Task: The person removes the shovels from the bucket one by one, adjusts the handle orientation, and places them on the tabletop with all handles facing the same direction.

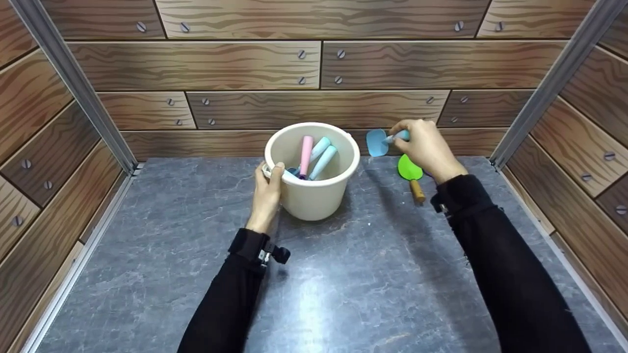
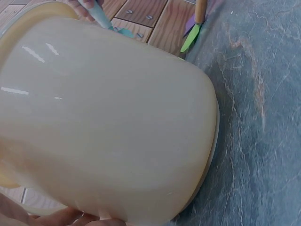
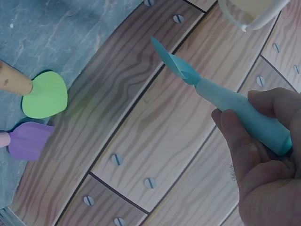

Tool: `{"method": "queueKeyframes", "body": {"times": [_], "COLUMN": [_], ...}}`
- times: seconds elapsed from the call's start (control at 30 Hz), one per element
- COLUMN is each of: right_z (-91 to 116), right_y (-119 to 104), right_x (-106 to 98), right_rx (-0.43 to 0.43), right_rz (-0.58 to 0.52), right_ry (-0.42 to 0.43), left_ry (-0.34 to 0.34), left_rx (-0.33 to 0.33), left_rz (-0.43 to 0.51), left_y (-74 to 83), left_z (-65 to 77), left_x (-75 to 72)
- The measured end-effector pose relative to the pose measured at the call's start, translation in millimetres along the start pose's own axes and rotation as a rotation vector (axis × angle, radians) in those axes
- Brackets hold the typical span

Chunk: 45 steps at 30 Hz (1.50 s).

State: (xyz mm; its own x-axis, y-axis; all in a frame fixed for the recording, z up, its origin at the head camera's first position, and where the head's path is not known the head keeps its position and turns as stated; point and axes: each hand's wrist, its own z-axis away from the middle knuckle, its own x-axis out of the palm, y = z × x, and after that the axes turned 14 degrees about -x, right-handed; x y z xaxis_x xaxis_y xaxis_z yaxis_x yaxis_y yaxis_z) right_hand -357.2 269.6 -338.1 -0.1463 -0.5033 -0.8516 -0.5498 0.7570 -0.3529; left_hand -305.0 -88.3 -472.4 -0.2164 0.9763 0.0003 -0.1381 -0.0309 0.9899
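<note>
A cream bucket (image 1: 314,201) stands on the grey surface, with my left hand (image 1: 266,198) gripping its rim on the left side, thumb over the edge. Inside lean several small toy shovels, handles up: a pink handle (image 1: 306,153) and light blue handles (image 1: 325,161). Their blades are mostly hidden by the bucket wall. My right hand (image 1: 426,147) pinches the handle of a light blue toy shovel (image 1: 377,142), held up to the right of the bucket with its blade pointing left. In the right wrist view, thumb and fingers close around the shovel's teal handle (image 3: 242,108).
A green toy shovel (image 1: 410,167) with a wooden handle lies on the surface below my right hand. Beside it is a purple shovel (image 3: 29,140) with a pink handle. Wood-patterned walls (image 1: 255,63) enclose the back and both sides, with metal rails (image 1: 78,73) along the corners.
</note>
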Motion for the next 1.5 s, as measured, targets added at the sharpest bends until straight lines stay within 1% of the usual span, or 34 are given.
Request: {"method": "queueKeyframes", "body": {"times": [0.13, 0.33, 0.53, 0.87, 1.27, 1.5], "right_z": [2.1, 5.6, 9.6, 13.3, 18.9, 23.5], "right_y": [4.7, 12.1, 14.6, 21.8, 30.8, 33.7], "right_x": [5.5, 13.2, 19.7, 31.5, 43.8, 47.0], "right_rx": [0.026, 0.041, 0.073, 0.074, 0.06, 0.09], "right_rz": [-0.012, -0.008, -0.035, -0.011, -0.008, -0.018], "right_ry": [-0.012, -0.043, -0.071, -0.091, -0.077, -0.104], "left_ry": [0.002, 0.002, 0.007, 0.014, 0.011, 0.01], "left_rx": [-0.003, -0.001, 0.004, 0.0, -0.013, -0.012], "left_rz": [-0.001, -0.001, 0.007, 0.007, 0.001, 0.005], "left_y": [0.0, -1.4, -2.3, -1.1, 1.6, 0.4], "left_z": [-0.5, -2.7, -3.4, -2.3, 0.7, 0.2], "left_x": [0.2, 0.8, 0.6, 0.9, 1.0, 1.3]}}
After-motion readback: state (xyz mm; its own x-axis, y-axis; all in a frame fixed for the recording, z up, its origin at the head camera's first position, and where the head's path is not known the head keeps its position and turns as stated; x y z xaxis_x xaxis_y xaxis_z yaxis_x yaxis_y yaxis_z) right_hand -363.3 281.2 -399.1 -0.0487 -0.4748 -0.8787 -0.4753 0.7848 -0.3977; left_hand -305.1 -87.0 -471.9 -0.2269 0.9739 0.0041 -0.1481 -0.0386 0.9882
